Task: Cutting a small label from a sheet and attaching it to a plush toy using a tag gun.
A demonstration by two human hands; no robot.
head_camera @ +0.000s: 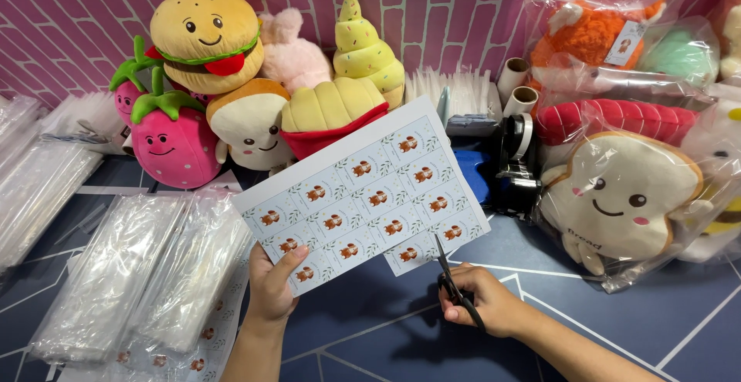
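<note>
Above the dark worktop (370, 328), right hand (482, 301) grips black scissors (450, 278), blades up into the sticker sheet (363, 201) lower edge. Left hand (272, 285) pinches the sheet's near-left corner; long axis rises rightward. Plush toys (247, 73) sit behind.

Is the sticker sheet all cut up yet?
Not yet. The right hand works black scissors into the bottom edge of the sticker sheet, which the left hand holds up. One short cut is started; nearly every row remains joined.
</note>
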